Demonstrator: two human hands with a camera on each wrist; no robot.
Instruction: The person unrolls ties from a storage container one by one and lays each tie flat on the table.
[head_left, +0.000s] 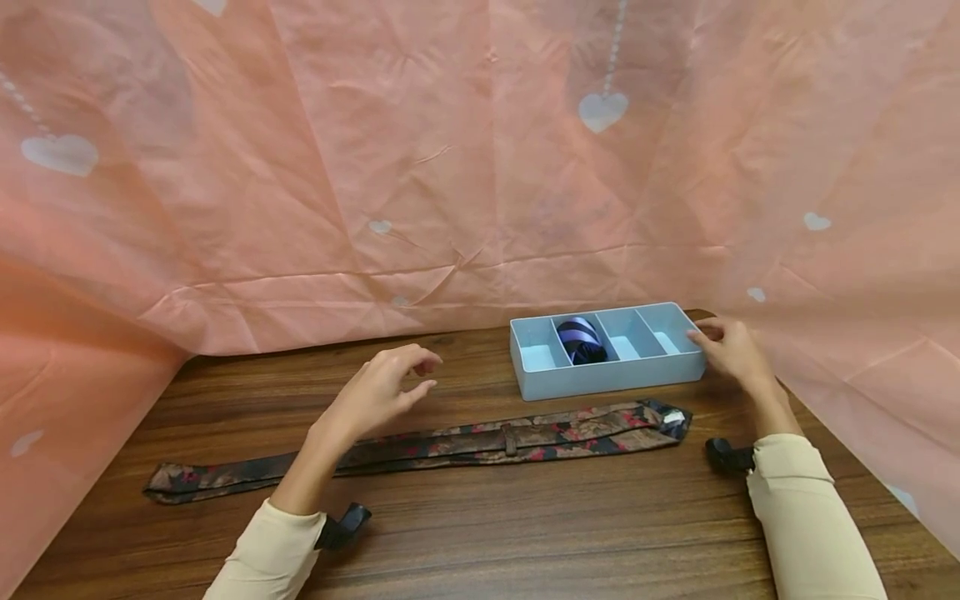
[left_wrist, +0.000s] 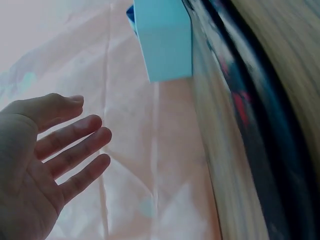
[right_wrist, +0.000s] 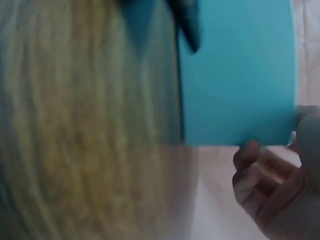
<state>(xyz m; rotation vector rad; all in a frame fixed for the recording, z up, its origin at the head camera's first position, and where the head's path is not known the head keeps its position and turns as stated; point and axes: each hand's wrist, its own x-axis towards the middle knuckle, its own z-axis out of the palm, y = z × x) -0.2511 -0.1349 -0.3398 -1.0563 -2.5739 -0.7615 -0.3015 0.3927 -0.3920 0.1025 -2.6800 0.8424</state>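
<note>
My right hand (head_left: 738,354) grips the right end wall of a light blue divided box (head_left: 611,379), with the thumb over the rim. The right wrist view shows the fingers (right_wrist: 246,156) curled at that end. A rolled purple and dark striped necktie (head_left: 579,335) sits in the second compartment from the left. In front of the box, a dark floral necktie (head_left: 555,437) lies stretched along the table, its wide end to the right. My left hand (head_left: 378,387) hovers over the left half of this tie, fingers loosely bent and holding nothing.
The wooden table (head_left: 525,525) ends against a pink curtain (head_left: 420,192) with pale hearts, which also hangs along both sides. Black wrist straps (head_left: 345,527) stick out at both cuffs. The box stands near the back edge, right of the middle.
</note>
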